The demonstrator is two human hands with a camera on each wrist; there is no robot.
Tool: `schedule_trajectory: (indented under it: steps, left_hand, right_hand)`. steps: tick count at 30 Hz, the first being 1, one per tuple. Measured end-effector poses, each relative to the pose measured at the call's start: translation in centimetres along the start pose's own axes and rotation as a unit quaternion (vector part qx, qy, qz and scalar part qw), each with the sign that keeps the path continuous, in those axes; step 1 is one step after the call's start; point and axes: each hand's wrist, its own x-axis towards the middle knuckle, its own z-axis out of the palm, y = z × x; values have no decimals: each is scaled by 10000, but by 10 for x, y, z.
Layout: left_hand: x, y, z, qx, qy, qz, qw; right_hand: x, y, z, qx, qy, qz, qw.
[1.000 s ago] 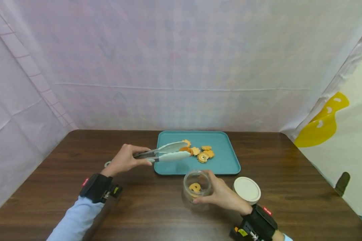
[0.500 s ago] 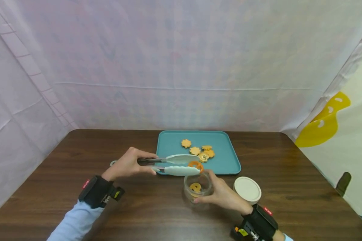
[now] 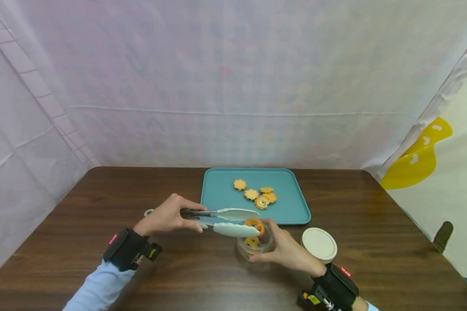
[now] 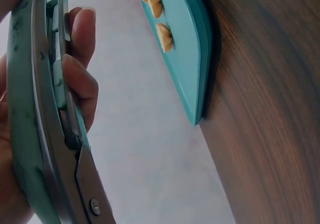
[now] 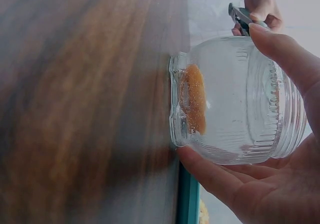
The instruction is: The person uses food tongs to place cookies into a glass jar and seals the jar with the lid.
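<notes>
My left hand (image 3: 170, 215) grips a pair of tongs (image 3: 233, 229) with pale mint tips. Between those tips is an orange ring-shaped cookie (image 3: 257, 224), over the mouth of a clear glass jar (image 3: 241, 248). My right hand (image 3: 286, 252) holds the jar round its side as it stands upright on the table. Inside, a golden cookie (image 5: 194, 98) lies at the bottom, as the right wrist view shows. In the left wrist view my fingers (image 4: 82, 83) wrap the tongs' handles.
Behind the jar lies a blue-green tray (image 3: 218, 181) bearing several cookies (image 3: 251, 194), some flower-shaped. A white round lid (image 3: 319, 244) rests on the brown wooden table (image 3: 373, 242), right of my right hand. A pale cloth (image 3: 225, 86) hangs behind the table.
The tongs have moved right and toward me with the orange cookie, from above the tray to above the jar's mouth. My right hand and the jar stay where they were.
</notes>
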Motion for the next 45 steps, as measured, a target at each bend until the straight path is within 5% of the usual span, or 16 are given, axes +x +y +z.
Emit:
schedule_trajectory:
  steps: [22,27,35,40,45]
  left_hand:
    - [2,-2,-3,-242,-360,-364,9984]
    - [4,-6,0,-128,-57,-414,9990]
    - [15,-12,3,431,740,-983,9915]
    - [25,-20,8,1018,1258,-1227,9792]
    - [34,-29,13,1437,1347,-1735,9649]
  right_hand:
    - [-2,-2,-2,251,-232,45,9994]
    - [-1,-2,-1,22,-104,-47,9999]
    - [0,-1,-1,-7,-9,-202,9998]
    - [0,-1,-2,74,-51,-173,9998]
    - [0,0,-1,172,-136,-178,9996]
